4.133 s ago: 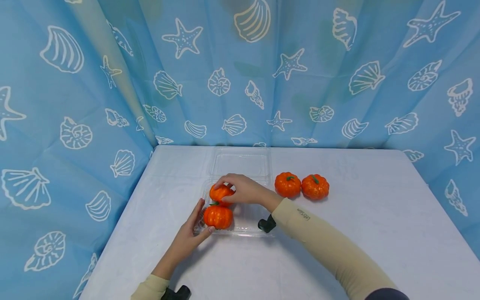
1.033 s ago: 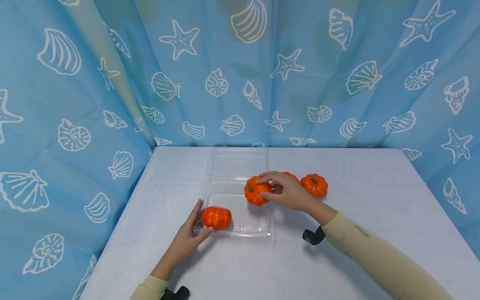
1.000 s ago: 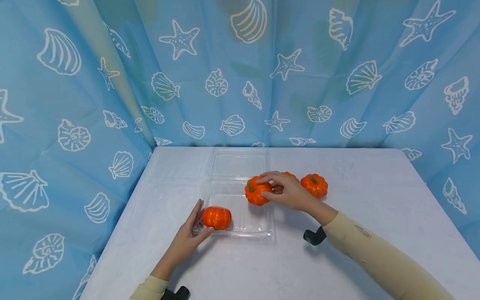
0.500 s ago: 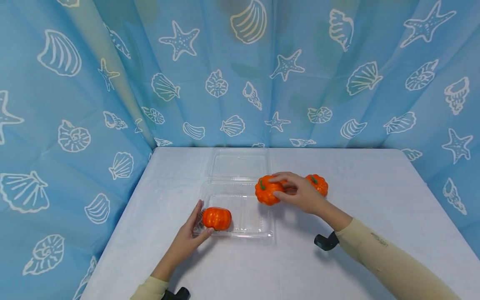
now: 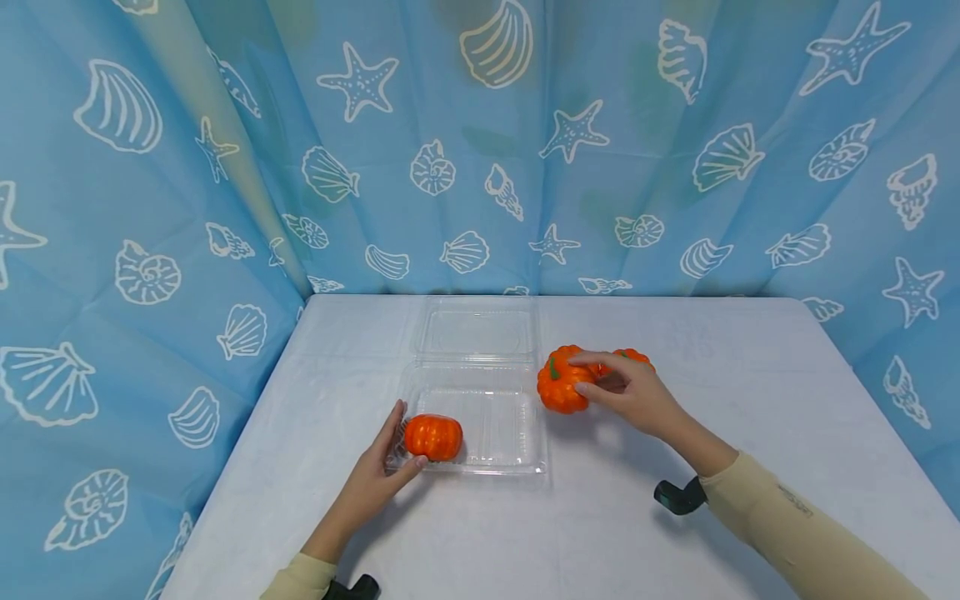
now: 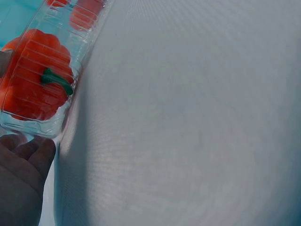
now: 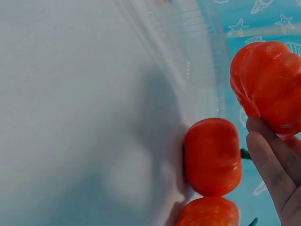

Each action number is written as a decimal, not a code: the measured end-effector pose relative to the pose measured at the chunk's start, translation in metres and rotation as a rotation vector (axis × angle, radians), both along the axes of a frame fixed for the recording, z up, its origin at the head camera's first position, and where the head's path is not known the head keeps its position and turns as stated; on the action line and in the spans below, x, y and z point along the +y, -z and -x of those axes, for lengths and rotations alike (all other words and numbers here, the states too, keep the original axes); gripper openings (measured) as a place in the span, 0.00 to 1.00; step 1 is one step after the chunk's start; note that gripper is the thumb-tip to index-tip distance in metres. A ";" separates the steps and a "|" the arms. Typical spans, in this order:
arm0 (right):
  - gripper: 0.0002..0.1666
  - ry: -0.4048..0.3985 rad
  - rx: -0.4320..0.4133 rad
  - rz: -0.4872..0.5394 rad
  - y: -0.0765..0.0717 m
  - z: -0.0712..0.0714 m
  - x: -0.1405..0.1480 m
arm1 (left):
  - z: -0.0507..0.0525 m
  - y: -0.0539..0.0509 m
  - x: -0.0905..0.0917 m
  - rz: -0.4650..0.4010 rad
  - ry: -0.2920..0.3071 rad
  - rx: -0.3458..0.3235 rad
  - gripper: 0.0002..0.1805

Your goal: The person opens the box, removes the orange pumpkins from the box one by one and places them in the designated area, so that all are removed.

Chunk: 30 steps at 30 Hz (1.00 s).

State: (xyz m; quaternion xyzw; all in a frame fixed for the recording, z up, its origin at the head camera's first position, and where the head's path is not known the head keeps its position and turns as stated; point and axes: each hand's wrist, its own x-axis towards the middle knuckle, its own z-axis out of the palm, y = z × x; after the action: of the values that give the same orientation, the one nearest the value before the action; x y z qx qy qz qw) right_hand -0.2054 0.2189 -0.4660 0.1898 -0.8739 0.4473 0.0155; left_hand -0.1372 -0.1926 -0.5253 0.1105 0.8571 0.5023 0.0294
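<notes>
My right hand (image 5: 637, 396) grips an orange toy pumpkin (image 5: 564, 380) with a green stem, just right of a clear plastic clamshell container (image 5: 517, 469). Fingertips and thumb hold its side; the right wrist view shows that pumpkin (image 7: 270, 87) raised above the table. Another pumpkin (image 5: 433, 437) lies on its side in the container's front left, its stem (image 6: 56, 81) seen through the wall in the left wrist view. My left hand (image 5: 382, 462) rests at the container's front left corner, fingers straight along the side, thumb at the front rim beside the pumpkin.
Two more pumpkins sit right of the container: one (image 7: 212, 157) and its neighbour (image 7: 209, 213). In the head view the farther pumpkin (image 5: 633, 356) shows only partly behind my right hand. The container's lid (image 5: 476, 329) lies folded back. A blue shell-print curtain (image 5: 450, 125) borders the white table (image 5: 480, 542).
My right hand has taken a pumpkin from the container's back left, carried it right across the container and past its right edge. The left hand has stayed in place.
</notes>
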 end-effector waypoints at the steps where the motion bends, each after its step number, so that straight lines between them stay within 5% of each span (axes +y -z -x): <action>1: 0.23 0.007 0.004 -0.008 0.002 -0.001 0.001 | 0.000 0.000 0.000 0.001 -0.001 0.000 0.51; 22: 0.24 -0.003 -0.203 0.012 0.035 -0.021 0.019 | 0.000 -0.002 0.000 0.008 -0.004 -0.011 0.51; 30: 0.24 0.015 -0.179 0.035 0.044 -0.022 0.021 | -0.001 -0.001 0.000 -0.008 0.007 0.010 0.50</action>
State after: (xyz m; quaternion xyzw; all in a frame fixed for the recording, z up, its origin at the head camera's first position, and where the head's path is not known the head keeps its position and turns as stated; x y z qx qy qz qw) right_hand -0.1832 0.2395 -0.5100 0.1423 -0.8651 0.4777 -0.0559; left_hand -0.1359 -0.1927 -0.5246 0.1159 0.8549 0.5050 0.0266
